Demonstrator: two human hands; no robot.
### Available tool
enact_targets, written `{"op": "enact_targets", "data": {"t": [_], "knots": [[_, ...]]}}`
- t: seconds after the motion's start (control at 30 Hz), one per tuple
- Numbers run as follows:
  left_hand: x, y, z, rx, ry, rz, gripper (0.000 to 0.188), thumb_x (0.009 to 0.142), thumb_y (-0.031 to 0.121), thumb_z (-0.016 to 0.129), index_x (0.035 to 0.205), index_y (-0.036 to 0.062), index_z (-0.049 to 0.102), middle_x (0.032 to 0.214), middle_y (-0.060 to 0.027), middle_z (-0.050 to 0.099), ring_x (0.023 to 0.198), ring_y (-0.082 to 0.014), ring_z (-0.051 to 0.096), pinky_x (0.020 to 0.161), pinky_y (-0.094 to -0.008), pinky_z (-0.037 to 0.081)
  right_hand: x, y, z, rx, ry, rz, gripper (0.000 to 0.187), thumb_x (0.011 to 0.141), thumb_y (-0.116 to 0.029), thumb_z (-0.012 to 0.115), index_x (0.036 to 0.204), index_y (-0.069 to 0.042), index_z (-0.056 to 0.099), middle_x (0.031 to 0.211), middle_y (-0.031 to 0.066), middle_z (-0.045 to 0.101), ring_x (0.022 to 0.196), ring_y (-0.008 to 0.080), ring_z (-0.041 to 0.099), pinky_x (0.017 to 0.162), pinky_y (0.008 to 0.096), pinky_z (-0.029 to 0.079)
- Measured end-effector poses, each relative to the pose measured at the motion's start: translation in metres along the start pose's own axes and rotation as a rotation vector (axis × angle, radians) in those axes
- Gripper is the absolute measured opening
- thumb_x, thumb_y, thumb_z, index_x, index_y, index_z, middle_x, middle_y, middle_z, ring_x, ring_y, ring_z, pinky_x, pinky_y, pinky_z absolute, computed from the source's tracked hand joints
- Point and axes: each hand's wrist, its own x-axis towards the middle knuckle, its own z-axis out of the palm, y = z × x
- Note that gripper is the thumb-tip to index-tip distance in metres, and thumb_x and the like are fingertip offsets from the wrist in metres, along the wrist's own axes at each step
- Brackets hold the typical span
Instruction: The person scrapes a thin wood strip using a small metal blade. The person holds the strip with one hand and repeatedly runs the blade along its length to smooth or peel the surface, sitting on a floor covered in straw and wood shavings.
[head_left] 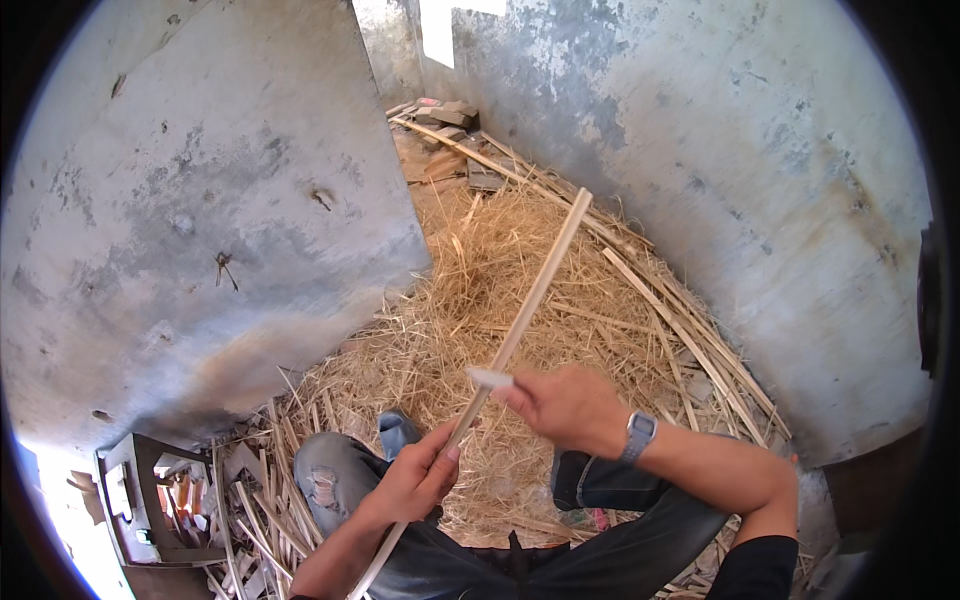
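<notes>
Pale wood: the stick (525, 310) runs on a slant, far end up & to the R over the straw (470, 265), near end down past the knees toward the bottom edge. L hand (418, 475) is closed round its lower half, fingers wrapped, w/ a length poking out below the fist. R hand (555, 400) is higher up, just R of the stick, clenched on a small whitish blade (488, 378); blade lies crosswise over the stick, btwn L hand & far end. It's a bit blurred, so can't tell if the edge bites. R wrist has a grey watch (640, 435). Jeans (640, 545) are below, one leg each side. More strips (690, 345) lie along the R wall (780, 130); a dark box (190, 556) sits lower L, near other slats (270, 520).
</notes>
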Motion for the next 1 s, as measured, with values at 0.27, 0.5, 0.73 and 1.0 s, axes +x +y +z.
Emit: {"op": "enact_targets", "data": {"t": [0.27,0.5,0.73,1.0], "knots": [[-0.001,-0.002,-0.003,-0.018,-0.075,-0.009,0.05,0.114,0.018,0.042,0.16,0.0039,0.032,0.063,0.0052,0.04,0.052,-0.0043,0.039,0.05,-0.0231,0.036,0.027,0.087,-0.066,0.06,0.401,0.296,0.045,0.108,-0.043,0.052,0.086,-0.005,0.062,0.062,0.0167,0.057,0.053,0.0354,0.054,0.053,0.0456,0.042],[-0.003,-0.002,-0.006,0.076,-0.089,-0.072,0.049,0.114,0.018,0.042,0.16,0.0033,0.033,0.062,0.004,0.043,0.051,-0.0052,0.041,0.05,-0.0238,0.037,0.005,0.025,-0.016,-0.03,0.114,0.068,0.047,0.106,-0.047,0.05,0.087,-0.008,0.068,0.062,0.0169,0.062,0.055,0.0355,0.063,0.053,0.0485,0.05],[-0.02,-0.007,-0.017,-0.112,-0.214,-0.147,0.045,0.113,0.017,0.042,0.157,0.0051,0.037,0.069,0.0036,0.043,0.056,-0.0052,0.041,0.054,-0.0229,0.04,-0.003,0.212,-0.097,0.112,0.647,0.511,0.061,0.11,-0.05,0.046,0.072,-0.002,0.052,0.054,0.005,0.042,0.049,0.0152,0.032,0.047,0.0368,0.03],[-0.005,-0.005,-0.016,-0.018,-0.241,-0.212,0.037,0.112,0.023,0.044,0.143,0.005,0.05,0.079,0.0004,0.058,0.066,-0.0041,0.054,0.06,-0.0202,0.047,0.002,0.132,-0.081,0.589,0.695,0.334,0.055,0.105,-0.055,0.055,0.092,-0.002,0.064,0.071,-0.0022,0.057,0.05,0.0049,0.044,0.048,0.0263,0.036]]}}
